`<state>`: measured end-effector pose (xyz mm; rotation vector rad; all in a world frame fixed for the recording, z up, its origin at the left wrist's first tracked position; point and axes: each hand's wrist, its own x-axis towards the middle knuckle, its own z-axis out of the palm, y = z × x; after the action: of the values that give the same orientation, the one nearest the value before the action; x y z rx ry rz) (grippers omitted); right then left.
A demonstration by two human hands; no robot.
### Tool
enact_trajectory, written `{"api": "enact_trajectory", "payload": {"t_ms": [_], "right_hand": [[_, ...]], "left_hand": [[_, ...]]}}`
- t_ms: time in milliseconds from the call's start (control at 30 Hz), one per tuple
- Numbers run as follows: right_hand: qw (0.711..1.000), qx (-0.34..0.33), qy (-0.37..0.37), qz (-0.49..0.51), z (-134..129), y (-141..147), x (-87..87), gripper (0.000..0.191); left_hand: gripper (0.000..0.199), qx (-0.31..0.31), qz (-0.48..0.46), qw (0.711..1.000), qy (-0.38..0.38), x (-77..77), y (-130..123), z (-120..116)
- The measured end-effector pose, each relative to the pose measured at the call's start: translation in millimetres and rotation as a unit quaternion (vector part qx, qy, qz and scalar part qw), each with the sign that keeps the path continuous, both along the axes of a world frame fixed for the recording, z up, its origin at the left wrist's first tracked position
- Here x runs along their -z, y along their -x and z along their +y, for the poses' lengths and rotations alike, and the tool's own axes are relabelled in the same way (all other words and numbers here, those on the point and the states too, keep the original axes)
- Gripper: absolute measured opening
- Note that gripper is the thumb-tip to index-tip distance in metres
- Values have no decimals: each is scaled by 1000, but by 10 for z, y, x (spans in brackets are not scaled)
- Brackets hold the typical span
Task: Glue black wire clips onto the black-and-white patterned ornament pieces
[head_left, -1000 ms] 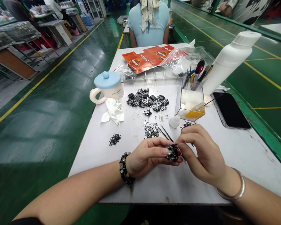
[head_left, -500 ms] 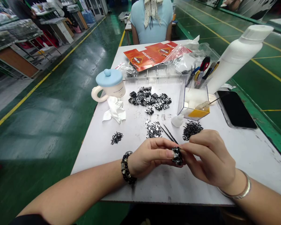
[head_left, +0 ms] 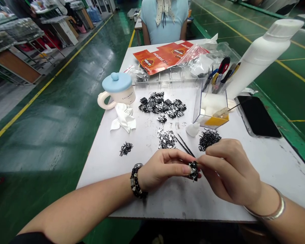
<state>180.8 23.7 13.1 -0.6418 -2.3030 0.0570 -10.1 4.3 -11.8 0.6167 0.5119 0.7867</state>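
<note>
My left hand (head_left: 162,169) pinches a small black and silver part (head_left: 193,171) between thumb and fingers, above the front of the white table. My right hand (head_left: 231,169) is closed beside it, its fingertips pressed together at the part's upper right edge; what they hold there is too small to make out. Just beyond the hands lie black tweezers (head_left: 185,145), partly hidden by the left fingers. A heap of small silver pieces (head_left: 167,139) sits to their left. Piles of short black bent pieces lie at right (head_left: 209,139) and at left (head_left: 126,148).
Farther back are a pile of black and silver parts (head_left: 159,103), a lidded mug (head_left: 120,89), a crumpled tissue (head_left: 124,118), a clear tool box (head_left: 210,108), a white bottle (head_left: 264,56) and a phone (head_left: 259,117). A seated person (head_left: 164,23) is beyond the table (head_left: 101,189).
My right hand has shifted slightly right, its fingertips drawn a little away from the part. The left hand keeps its pinch, with the part turned slightly. The view has moved a little.
</note>
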Motion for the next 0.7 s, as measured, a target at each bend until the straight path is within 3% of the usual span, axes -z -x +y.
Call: {"api": "enact_trajectory", "payload": {"t_ms": [300,700], "right_hand": [[999,-21,-20,23,-4,-13,34,28],[998,-50,-22,33,9,-51,56,25]], "left_hand": [[22,-8,-8,1000,-19,-21,7,-6],[21,5,-6,999,-47,-21,28,-40]]}}
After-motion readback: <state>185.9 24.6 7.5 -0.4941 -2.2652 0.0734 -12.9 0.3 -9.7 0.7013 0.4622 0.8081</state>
